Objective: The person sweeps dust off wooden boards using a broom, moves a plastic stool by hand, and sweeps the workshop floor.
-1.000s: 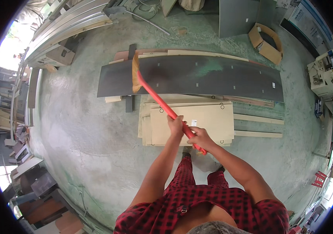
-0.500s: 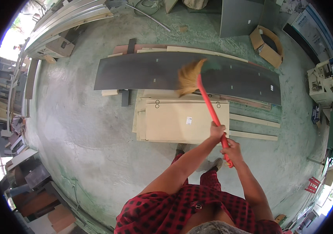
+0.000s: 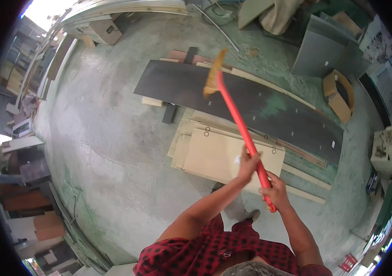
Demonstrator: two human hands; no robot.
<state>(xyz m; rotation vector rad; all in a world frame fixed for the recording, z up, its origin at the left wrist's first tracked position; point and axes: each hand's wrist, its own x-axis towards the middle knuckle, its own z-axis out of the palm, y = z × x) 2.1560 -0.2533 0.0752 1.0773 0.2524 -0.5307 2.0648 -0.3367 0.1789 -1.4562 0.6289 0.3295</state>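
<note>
A broom with a red handle and straw-coloured bristles slants up and to the left in front of me. My left hand is closed around the middle of its handle. Lower down, near the handle's end, my right hand grips it too. The bristles are over the far left part of a long dark grey panel; whether they touch it I cannot tell. Between that panel and my feet lies a stack of pale boards, partly hidden by the handle and my left hand.
Pale strips stick out right of the stack. An open cardboard box and leaning grey panels are at the far right. A metal rod lies on the floor at the back. Board offcuts crowd the left side.
The view has turned, so the panels now slant down to the right. The broom head has swung left along the dark panel. Both hands keep their hold.
</note>
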